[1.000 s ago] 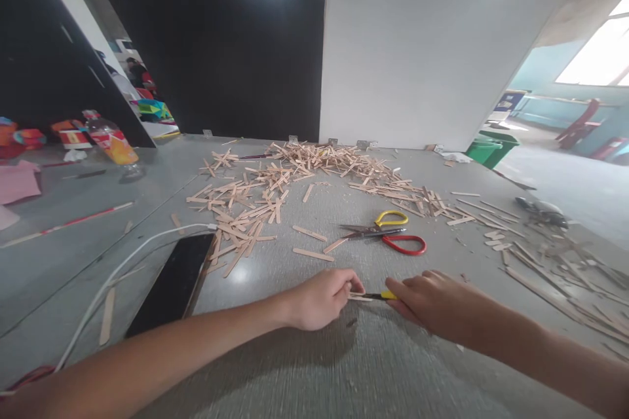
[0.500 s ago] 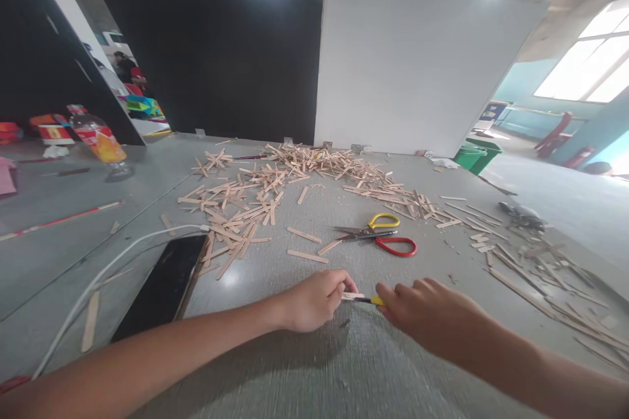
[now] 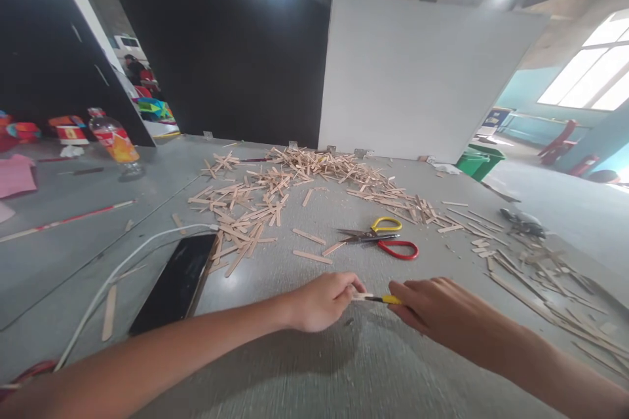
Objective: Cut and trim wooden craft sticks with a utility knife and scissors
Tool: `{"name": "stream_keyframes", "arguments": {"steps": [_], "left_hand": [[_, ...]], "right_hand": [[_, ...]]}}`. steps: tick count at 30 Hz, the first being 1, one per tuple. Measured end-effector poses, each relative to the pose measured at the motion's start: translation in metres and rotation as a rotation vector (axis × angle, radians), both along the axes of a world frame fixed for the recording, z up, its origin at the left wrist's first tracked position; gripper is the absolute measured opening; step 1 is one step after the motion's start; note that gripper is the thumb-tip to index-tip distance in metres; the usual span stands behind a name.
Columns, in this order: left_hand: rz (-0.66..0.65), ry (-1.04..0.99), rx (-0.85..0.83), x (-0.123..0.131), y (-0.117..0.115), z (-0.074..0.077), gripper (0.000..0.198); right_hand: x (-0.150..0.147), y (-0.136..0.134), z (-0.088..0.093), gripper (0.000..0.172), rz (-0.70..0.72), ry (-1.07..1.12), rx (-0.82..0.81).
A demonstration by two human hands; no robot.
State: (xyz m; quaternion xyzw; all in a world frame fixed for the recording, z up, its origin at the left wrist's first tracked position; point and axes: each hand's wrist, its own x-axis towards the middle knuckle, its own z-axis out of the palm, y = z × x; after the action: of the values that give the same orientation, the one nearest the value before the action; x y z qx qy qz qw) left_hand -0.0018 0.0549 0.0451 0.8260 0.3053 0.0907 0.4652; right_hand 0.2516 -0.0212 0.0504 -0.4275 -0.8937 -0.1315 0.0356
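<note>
Short wooden stick piece (image 3: 358, 296) pinched at its left end between thumb and fingertips of left hand (image 3: 322, 301), held low just over the grey table (image 3: 304, 366), front centre; left hand curled closed on it, knuckles up. Yellow-handled cutter (image 3: 388, 300) in right hand (image 3: 442, 314), thin dark blade end pointing left and reaching the stick piece, looks touching; right hand closed on the handle, only a bit of yellow shows past the fingers. Both hands close together, forearms coming in from bottom left and bottom right. Just behind the hands two loose sticks (image 3: 312, 255) lie flat, then scissors (image 3: 381, 239) with one yellow loop and one red loop, blades pointing left, lying flat, apart from both hands. Left of the left forearm a black phone (image 3: 174, 281) face up, screen dark, white cable (image 3: 122, 262) plugged at its far end and running off toward lower left. Further back a big scattered heap of wooden sticks (image 3: 295, 177) spreads across the table middle, thinner strips and offcuts (image 3: 531, 262) trail along the right edge. Far left a plastic bottle (image 3: 115, 144), orange and red, stands upright. Black panel (image 3: 221, 59) and white panel (image 3: 417, 78) stand side by side at the back of the table; green bin (image 3: 474, 162) on the floor beyond the right end
</note>
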Motion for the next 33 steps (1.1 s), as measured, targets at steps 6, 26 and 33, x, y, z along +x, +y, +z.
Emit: {"name": "stream_keyframes", "arguments": {"steps": [6, 26, 33], "left_hand": [[0.046, -0.076, 0.149, -0.018, 0.004, 0.06, 0.038], [0.152, 0.006, 0.465, -0.025, -0.031, 0.076, 0.027], [0.132, -0.076, 0.469, -0.026, -0.025, 0.081, 0.023]], "right_hand": [[0.004, -0.011, 0.057, 0.042, -0.121, 0.167, 0.226], [0.006, -0.057, 0.065, 0.039, -0.094, 0.269, 0.336], [0.001, -0.033, 0.069, 0.035, -0.044, 0.411, 0.347]]}}
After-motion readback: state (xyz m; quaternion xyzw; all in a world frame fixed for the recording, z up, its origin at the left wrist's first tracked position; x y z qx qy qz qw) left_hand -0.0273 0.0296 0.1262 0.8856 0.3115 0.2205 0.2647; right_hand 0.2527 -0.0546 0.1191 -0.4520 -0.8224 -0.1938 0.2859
